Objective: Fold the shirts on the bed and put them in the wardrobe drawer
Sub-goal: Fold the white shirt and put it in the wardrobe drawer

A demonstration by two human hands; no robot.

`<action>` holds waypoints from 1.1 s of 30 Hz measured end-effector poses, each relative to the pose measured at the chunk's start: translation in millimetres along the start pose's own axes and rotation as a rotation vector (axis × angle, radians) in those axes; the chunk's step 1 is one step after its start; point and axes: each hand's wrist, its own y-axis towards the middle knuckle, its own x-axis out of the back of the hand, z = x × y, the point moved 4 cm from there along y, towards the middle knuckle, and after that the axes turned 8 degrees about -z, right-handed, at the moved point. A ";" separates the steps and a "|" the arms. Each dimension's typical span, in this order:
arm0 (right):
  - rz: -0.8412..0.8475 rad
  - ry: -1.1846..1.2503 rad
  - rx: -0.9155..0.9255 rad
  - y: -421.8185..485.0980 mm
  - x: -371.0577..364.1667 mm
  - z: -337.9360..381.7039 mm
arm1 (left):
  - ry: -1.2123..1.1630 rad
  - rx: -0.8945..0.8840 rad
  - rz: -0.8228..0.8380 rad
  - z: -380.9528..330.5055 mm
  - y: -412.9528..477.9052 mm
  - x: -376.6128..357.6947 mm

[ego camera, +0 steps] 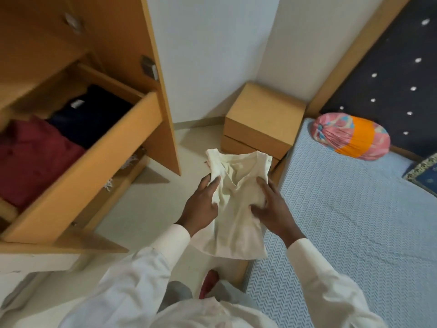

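Note:
A folded cream shirt (236,209) hangs in the air over the floor, between the bed (343,221) and the wardrobe. My left hand (203,204) grips its left edge and my right hand (269,209) holds its right side, thumbs on top. The wardrobe drawer (78,176) stands pulled out at the left. Inside it lie a folded maroon shirt (33,157) and a folded dark navy shirt (89,114), side by side.
A wooden bedside cabinet (262,121) stands in the corner past the shirt. A pink and orange bolster (352,136) lies at the head of the bed by the dark headboard (390,67). A lower drawer (118,185) is partly open under the first.

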 end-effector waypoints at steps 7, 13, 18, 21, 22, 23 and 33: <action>0.046 -0.028 0.179 54.0 -19.6 102.2 | -0.039 0.099 -0.188 27.4 11.8 97.8; 0.089 -0.018 0.382 122.5 -58.4 210.4 | -0.098 0.114 -0.382 73.2 40.9 190.3; 0.138 -0.037 0.649 178.7 -88.3 326.7 | -0.076 0.088 -0.627 108.4 63.4 289.0; 0.177 -0.034 0.768 217.0 -107.6 398.5 | 0.009 0.119 -0.783 131.1 77.1 346.1; 0.186 -0.039 0.798 228.0 -114.0 419.2 | 0.037 0.131 -0.827 138.1 81.3 361.4; 0.195 -0.042 0.833 241.1 -122.3 440.6 | 0.060 0.137 -0.870 146.8 87.7 375.7; 0.455 -0.092 0.899 356.1 -224.8 502.9 | -0.174 0.392 -0.904 245.2 150.1 397.5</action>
